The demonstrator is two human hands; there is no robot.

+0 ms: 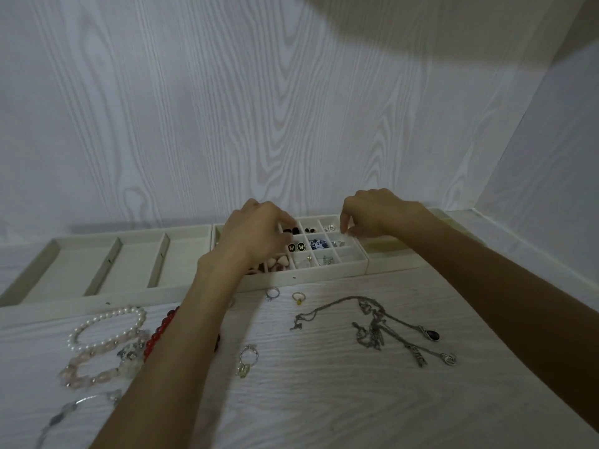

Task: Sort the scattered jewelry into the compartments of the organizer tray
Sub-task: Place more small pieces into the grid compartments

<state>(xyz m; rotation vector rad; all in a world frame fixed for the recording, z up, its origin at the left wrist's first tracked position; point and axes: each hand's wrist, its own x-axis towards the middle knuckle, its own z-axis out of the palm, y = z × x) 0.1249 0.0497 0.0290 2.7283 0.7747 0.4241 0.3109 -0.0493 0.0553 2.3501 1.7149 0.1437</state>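
Note:
The cream grid organizer tray (pixel 324 274) stands against the wall, with earrings in several cells: black butterfly studs (pixel 296 247), a blue-white piece (pixel 316 244), pink hearts (pixel 275 262). My left hand (pixel 256 230) curls over the tray's left part, fingertips down at the cell with black pieces (pixel 290 230); a grip cannot be made out. My right hand (pixel 376 212) hovers over the right column, thumb and finger pinching something tiny and pale. On the table lie two rings (pixel 272 293) (pixel 299 297), a butterfly ring (pixel 248 358) and tangled silver necklaces (pixel 372 325).
A tray with long compartments (pixel 97 264) sits to the left of the grid tray, another tray (pixel 389 254) to its right. A pearl bracelet (pixel 107 322), pink bracelet (pixel 87 367), red bead bracelet (pixel 158 335) and silver bracelet (pixel 64 413) lie at front left. Walls close the back and right.

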